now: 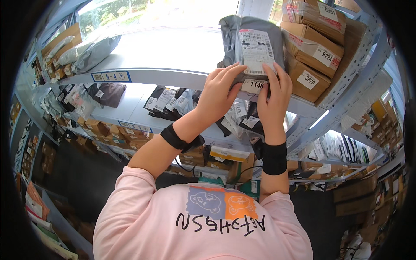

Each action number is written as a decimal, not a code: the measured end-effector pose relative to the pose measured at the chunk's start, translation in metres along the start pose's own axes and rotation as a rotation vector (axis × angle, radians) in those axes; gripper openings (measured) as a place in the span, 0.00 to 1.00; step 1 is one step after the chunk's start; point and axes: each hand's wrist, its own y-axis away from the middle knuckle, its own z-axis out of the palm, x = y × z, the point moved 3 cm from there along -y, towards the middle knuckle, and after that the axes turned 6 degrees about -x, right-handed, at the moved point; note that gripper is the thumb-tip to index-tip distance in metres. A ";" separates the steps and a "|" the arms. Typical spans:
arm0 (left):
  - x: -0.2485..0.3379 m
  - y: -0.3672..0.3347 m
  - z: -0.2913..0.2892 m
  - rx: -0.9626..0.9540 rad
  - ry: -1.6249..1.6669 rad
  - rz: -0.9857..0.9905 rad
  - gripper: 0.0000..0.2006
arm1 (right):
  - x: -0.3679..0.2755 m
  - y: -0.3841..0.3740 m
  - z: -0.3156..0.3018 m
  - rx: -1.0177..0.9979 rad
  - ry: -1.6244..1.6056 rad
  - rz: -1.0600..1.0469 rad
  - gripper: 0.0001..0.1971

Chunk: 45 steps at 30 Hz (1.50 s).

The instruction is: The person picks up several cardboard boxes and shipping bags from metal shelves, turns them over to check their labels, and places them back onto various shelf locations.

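Observation:
A grey plastic mailer parcel (277, 39) with a white shipping label on top rests on the upper shelf at the back. A smaller white sticker is on its near end. My left hand (222, 86) grips the parcel's near left corner, fingers over the top and thumb by the front sticker. On the near right corner, my right hand (275, 93) has bent fingers on the top and its thumb down the front face. Black bands circle both wrists. The underside of the parcel is hidden.
Stacked brown cardboard boxes (314, 54) stand right beside the parcel, against a perforated metal upright (353, 54). Grey bagged parcels (97, 54) lie at the upper shelf's left end. Below, a second shelf (130, 104) carries dark and clear packages. Boxes fill the lower level.

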 end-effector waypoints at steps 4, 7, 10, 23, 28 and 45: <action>0.004 0.033 -0.015 0.196 0.136 -0.028 0.24 | -0.024 0.025 -0.013 0.022 -0.204 0.030 0.24; 0.008 0.066 -0.033 0.267 0.193 0.012 0.24 | -0.025 0.051 -0.007 0.168 -0.745 0.182 0.27; 0.016 0.094 -0.050 0.206 0.239 0.164 0.22 | -0.030 0.076 -0.008 0.116 -1.439 0.878 0.28; 0.002 0.115 -0.085 -0.051 0.877 -0.586 0.47 | -0.073 0.091 -0.012 -0.281 -1.439 0.971 0.33; 0.018 0.111 -0.082 -0.264 0.839 -0.668 0.32 | -0.091 0.099 0.000 -0.382 -1.407 0.917 0.33; 0.020 0.120 -0.084 -0.264 0.897 -0.748 0.39 | -0.085 0.109 0.006 -0.422 -1.455 0.920 0.32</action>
